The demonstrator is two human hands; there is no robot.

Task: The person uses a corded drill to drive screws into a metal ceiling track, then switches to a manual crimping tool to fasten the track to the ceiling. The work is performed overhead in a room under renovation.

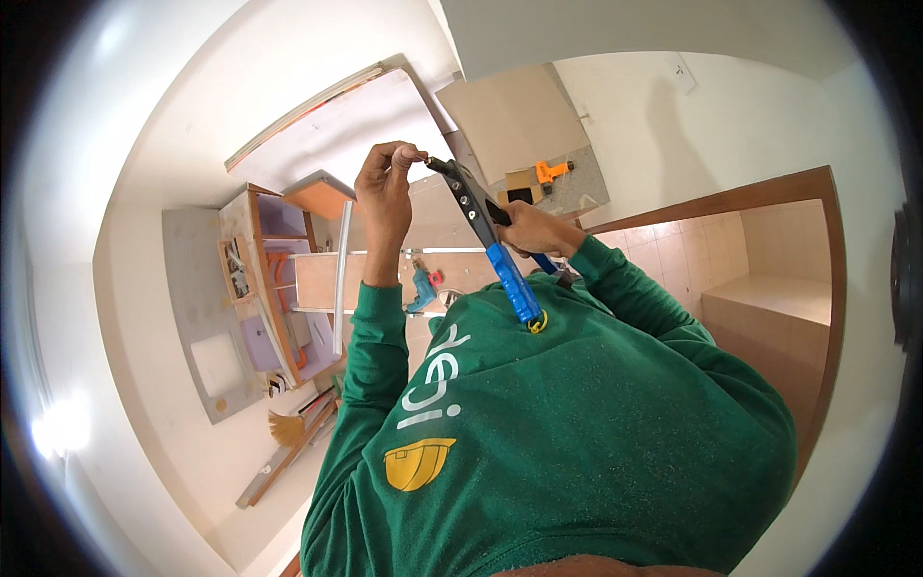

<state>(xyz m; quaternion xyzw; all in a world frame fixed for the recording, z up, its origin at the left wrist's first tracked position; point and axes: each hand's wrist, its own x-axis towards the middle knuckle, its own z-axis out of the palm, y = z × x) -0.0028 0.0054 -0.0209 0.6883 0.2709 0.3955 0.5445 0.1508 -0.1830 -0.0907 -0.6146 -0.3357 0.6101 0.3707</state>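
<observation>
A hand riveter [477,219] with a black body and blue handles slants across the space in front of my chest. Around its body, near the handles, my right hand [535,229] is closed. One blue grip points back toward my green sweatshirt and ends in a yellow loop. At the far end, my left hand [386,183] has thumb and fingers pinched at the black nose. A tiny brassy bit shows at these fingertips, too small to name. Several small round metal pieces sit along the riveter's side.
A teal drill [421,288] lies on a long board below my hands. An orange drill [553,173] rests beside a small cardboard box [523,183] farther off. Left stands an open cabinet [274,279], with a broom [286,428] near it. White panels [336,139] lean at the back.
</observation>
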